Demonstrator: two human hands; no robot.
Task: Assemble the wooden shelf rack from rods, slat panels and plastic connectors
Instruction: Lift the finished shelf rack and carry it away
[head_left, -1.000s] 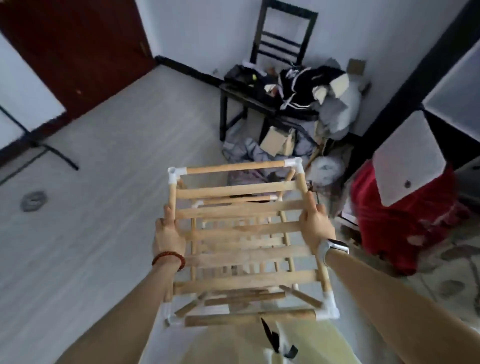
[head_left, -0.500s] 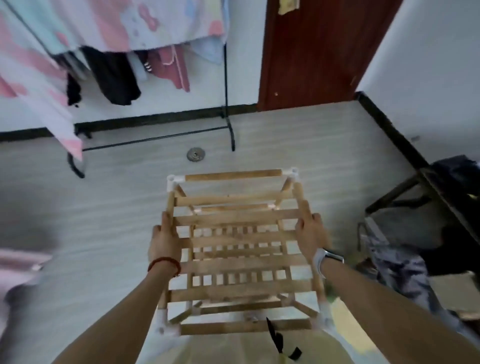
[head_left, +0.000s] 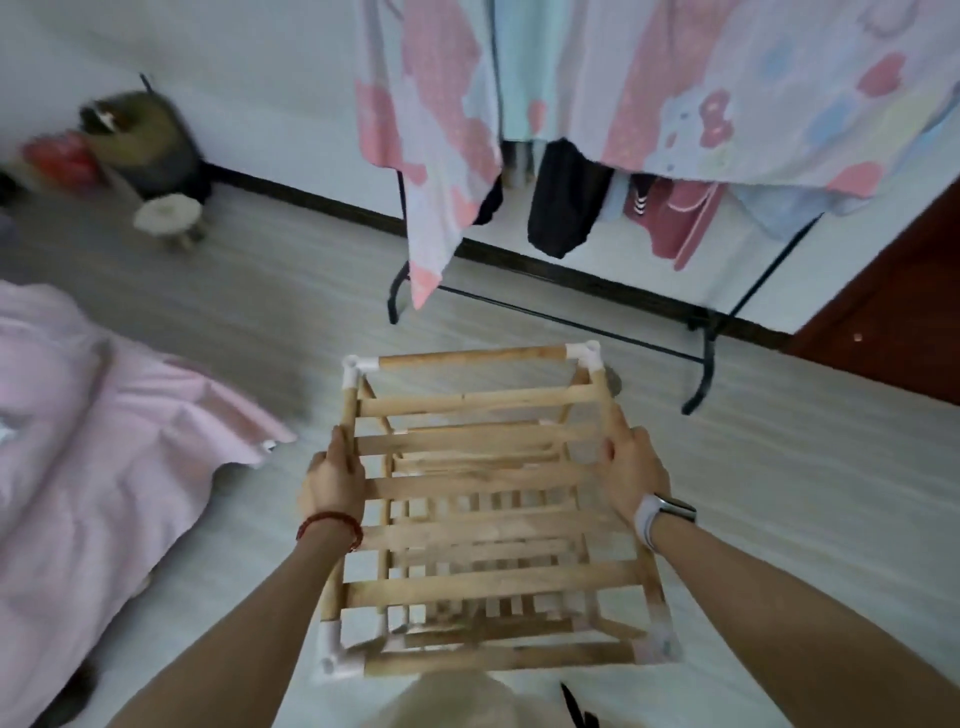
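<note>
The wooden shelf rack (head_left: 483, 488) hangs in the air in front of me, seen from above. Its top slat panel faces up, with lower tiers visible through the gaps. White plastic connectors (head_left: 586, 354) join the rods at the corners. My left hand (head_left: 332, 480) grips the left side rod about midway along. My right hand (head_left: 631, 467), with a watch on the wrist, grips the right side rod opposite. Both hands carry the rack above the floor.
A black clothes rail (head_left: 696, 338) hung with pink and pale laundry (head_left: 447, 130) stands ahead. A pink blanket (head_left: 93, 441) lies at left. A small stool (head_left: 169, 215) and a dark bag (head_left: 150, 140) sit by the far left wall. A red-brown door (head_left: 904, 312) is at right.
The view has swung left across the room, from the cluttered chair past the door to the clothes rail and pink blanket. Both hands keep the same grip on the rack.
</note>
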